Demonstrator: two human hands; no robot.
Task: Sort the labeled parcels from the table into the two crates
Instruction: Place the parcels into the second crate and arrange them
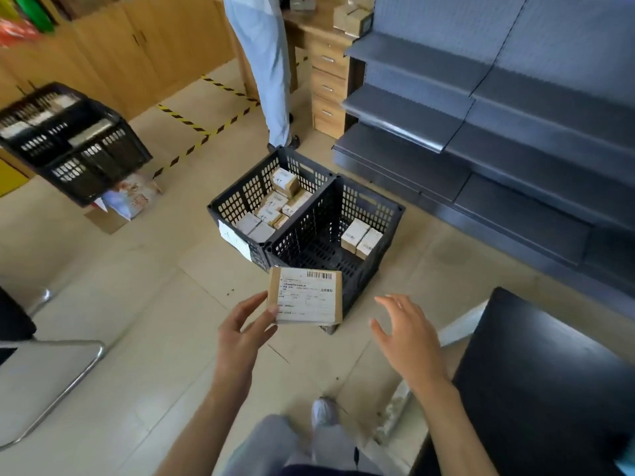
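Note:
My left hand [240,333] pinches the left edge of a small cardboard parcel [305,297] with a white shipping label and barcode, held face up above the floor just in front of the crates. My right hand [403,333] hovers open to the right of the parcel, fingers spread, touching nothing. Two black perforated crates stand side by side on the floor. The left crate [240,201] holds several labeled parcels and has a white label on its front. The right crate [388,214] holds two parcels [360,237] against its far right wall.
A black table [536,372] is at my lower right. Grey shelving [481,115] runs along the right. Another person [268,63] stands behind the crates by a wooden desk. A third black crate [68,142] sits at the left on a box. A metal chair frame [62,379] is at lower left.

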